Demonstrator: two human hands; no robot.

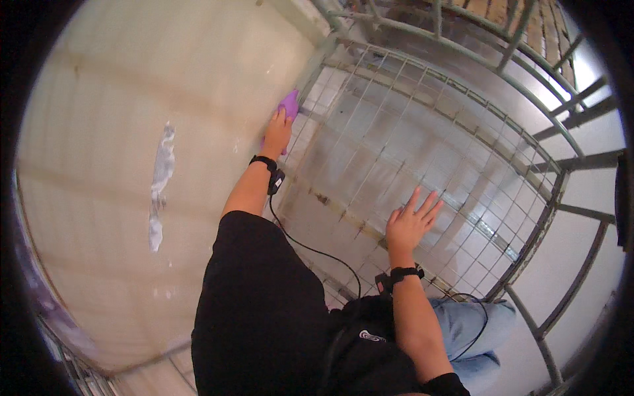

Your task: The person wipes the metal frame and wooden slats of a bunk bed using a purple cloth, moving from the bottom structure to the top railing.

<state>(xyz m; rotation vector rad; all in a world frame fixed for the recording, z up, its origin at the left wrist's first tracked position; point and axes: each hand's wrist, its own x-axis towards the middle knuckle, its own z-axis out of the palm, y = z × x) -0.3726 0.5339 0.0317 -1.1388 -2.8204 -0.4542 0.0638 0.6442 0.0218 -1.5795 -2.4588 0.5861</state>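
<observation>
My left hand (pixel 278 133) presses a crumpled purple cloth (pixel 289 105) against the edge of a large, pale beige panel (pixel 208 178), beside the wire mesh. The cloth shows past the fingertips and along both sides of the hand. My right hand (pixel 410 225) holds nothing and has its fingers spread above the metal wire mesh (pixel 381 143); whether it touches the wires I cannot tell. On the panel, a long ragged pale patch (pixel 161 185) stands out from the stained surface.
Metal rails (pixel 505 69) of a bed-like frame curve round the top and right. Rust marks dot a crossbar (pixel 364 227) under the mesh. A black cable (pixel 322 252) hangs from my left wristband (pixel 270 171) towards my body. My jeans (pixel 470 326) are at the lower right.
</observation>
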